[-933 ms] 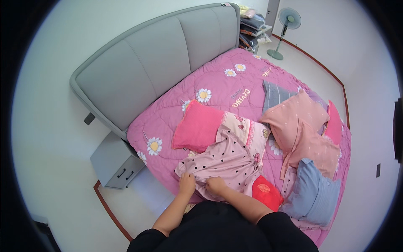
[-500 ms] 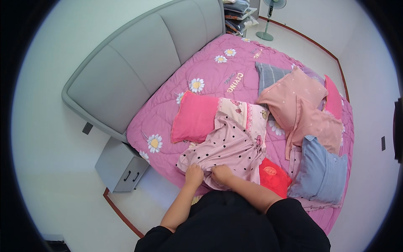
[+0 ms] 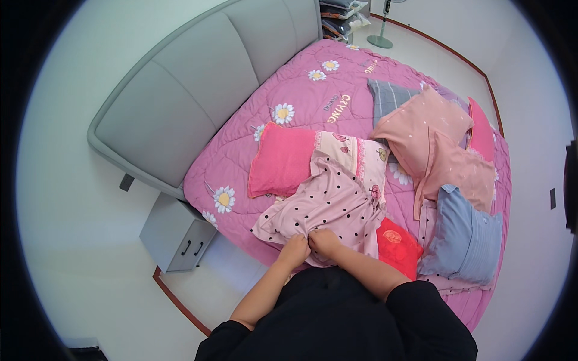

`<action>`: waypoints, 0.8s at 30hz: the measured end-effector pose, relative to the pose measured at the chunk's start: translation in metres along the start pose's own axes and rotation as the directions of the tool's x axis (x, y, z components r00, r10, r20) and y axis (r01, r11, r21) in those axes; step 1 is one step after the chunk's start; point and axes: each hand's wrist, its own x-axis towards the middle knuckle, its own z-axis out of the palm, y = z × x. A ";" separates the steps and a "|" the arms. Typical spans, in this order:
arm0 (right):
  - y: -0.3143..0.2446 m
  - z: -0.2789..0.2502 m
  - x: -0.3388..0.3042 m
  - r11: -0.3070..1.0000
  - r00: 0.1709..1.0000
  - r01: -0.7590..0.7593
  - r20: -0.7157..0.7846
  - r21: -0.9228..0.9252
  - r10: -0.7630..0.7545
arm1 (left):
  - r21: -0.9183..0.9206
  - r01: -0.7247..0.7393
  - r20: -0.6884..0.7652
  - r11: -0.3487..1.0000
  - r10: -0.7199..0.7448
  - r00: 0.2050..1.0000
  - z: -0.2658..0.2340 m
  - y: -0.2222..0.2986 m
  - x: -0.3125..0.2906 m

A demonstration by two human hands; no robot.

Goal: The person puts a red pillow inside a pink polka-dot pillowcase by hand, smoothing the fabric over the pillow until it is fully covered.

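A pale pink pillowcase (image 3: 328, 201) with black dots lies rumpled at the near side of the bed. My left hand (image 3: 295, 250) and my right hand (image 3: 325, 242) are both closed on its near edge, almost touching each other. Folds run from the grip toward the far corners. Beyond it, and partly covered by it, is a pillow with a bright pink end (image 3: 283, 161) and a patterned cream end (image 3: 346, 147). Just right of the pillowcase sits a red cushion (image 3: 397, 248) with a gold emblem. What lies inside the pillowcase, if anything, is hidden.
A purple quilt (image 3: 241, 162) with daisies covers the bed. Blue (image 3: 463, 240), salmon (image 3: 424, 123) and grey (image 3: 388, 99) pillows are heaped on its right. The grey headboard (image 3: 198, 84) and a nightstand (image 3: 174, 234) stand left. A fan (image 3: 379, 41) is at the back.
My left hand has shifted right along the pillowcase edge, so my hands are now close together. My right hand has moved slightly. The view has tilted a little.
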 end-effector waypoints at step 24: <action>0.004 0.012 -0.003 0.997 0.998 -0.062 0.026 -0.055 0.064 | 0.137 0.287 -0.304 0.948 -0.236 0.923 0.015 -0.006 0.019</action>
